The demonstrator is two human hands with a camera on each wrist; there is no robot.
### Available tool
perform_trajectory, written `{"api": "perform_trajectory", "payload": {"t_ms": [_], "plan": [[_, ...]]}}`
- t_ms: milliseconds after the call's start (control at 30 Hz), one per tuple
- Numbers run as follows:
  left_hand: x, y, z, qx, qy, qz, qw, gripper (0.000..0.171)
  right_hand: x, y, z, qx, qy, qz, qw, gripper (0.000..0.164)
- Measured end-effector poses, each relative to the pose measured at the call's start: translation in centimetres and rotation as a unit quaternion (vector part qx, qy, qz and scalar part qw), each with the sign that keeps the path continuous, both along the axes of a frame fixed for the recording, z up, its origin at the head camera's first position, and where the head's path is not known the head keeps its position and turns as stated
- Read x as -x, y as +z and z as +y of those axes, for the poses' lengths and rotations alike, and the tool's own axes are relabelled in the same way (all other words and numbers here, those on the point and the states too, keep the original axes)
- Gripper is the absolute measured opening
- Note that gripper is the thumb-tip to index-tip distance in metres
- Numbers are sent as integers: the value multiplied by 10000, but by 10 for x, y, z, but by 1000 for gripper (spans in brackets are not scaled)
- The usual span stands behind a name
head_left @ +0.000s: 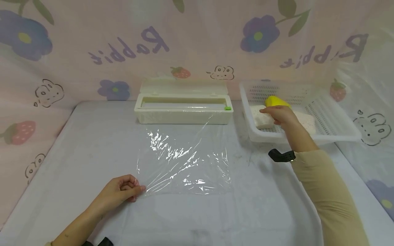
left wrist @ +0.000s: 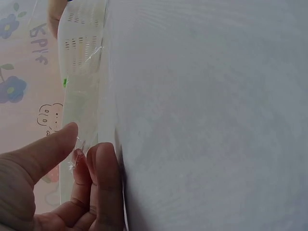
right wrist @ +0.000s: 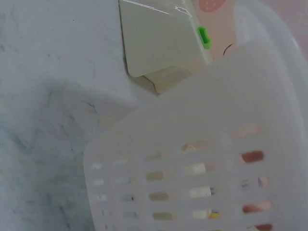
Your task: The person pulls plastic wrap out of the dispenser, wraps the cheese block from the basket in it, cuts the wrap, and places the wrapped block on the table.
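A sheet of clear cling film (head_left: 184, 153) stretches from a white cling film dispenser (head_left: 183, 118) over the table toward me. My left hand (head_left: 121, 189) pinches its near left corner; in the left wrist view, crumpled film shows between thumb and fingers. Over a white perforated basket (head_left: 267, 137), my right hand (head_left: 282, 116) reaches in among a white block (head_left: 259, 115), a second pale block (head_left: 306, 122) and a yellow object (head_left: 277, 101). Its index finger lies over the left block; whether it grips anything is hidden. The right wrist view shows mostly the basket wall (right wrist: 202, 110).
The dispenser's lid (head_left: 183, 87) stands raised at the back, with a green slider (head_left: 227, 108) at its right end. A printed curtain (head_left: 197, 41) hangs behind and at both sides of the white-covered table (head_left: 86, 143).
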State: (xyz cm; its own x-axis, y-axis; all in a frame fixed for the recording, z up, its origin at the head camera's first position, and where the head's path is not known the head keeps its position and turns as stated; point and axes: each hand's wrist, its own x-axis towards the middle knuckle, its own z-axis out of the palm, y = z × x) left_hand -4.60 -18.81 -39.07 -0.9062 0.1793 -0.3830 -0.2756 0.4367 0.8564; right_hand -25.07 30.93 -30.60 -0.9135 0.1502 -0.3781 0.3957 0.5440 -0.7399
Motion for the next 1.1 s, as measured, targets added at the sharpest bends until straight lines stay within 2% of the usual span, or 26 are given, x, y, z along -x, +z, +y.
{"api": "perform_trajectory", "payload": {"t_ms": [167, 267, 400, 567, 900, 1100], "plan": [[-1, 0, 1, -11, 0, 35, 10000, 32, 0, -1, -3, -535, 642, -625, 9945, 92], [-1, -1, 1, -10, 4, 51, 10000, 31, 2, -3, -5, -915, 830, -777, 9893, 94], [-1, -1, 1, -18, -23, 57, 10000, 30, 3, -5, -7, -1287, 976, -762, 9839, 92], [-1, -2, 2, -22, -75, 47, 10000, 30, 2, -8, -7, -1675, 934, -516, 9801, 87], [1, 0, 1, 98, -84, 128, 9998, 29, -7, -2, -3, -1533, 309, 248, 9874, 70], [1, 0, 2, 120, -79, 161, 9998, 29, -13, 10, 7, -815, 170, 409, 9957, 67]]}}
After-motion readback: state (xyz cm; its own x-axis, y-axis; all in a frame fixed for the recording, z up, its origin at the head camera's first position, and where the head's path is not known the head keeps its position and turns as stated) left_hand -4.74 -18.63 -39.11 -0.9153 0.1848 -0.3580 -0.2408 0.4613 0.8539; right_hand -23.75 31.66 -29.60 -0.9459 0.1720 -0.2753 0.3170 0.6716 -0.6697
